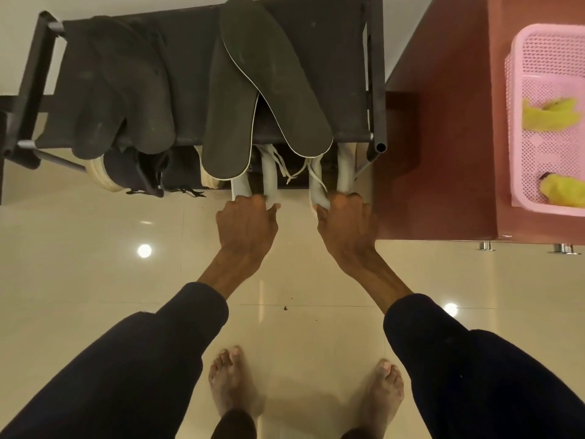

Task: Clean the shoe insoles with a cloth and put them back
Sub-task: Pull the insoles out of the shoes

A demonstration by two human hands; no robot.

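Left hand (247,224) and right hand (346,226) each grip a heel of the white shoes (270,182). Just beyond them, two dark insoles (226,122) lie lengthwise away on the rack (332,58) top, one end overhanging toward each hand.

The shoe rack's (332,58) black fabric top bears a crumpled dark cloth (120,90) beside two overlapping dark insoles (269,74).
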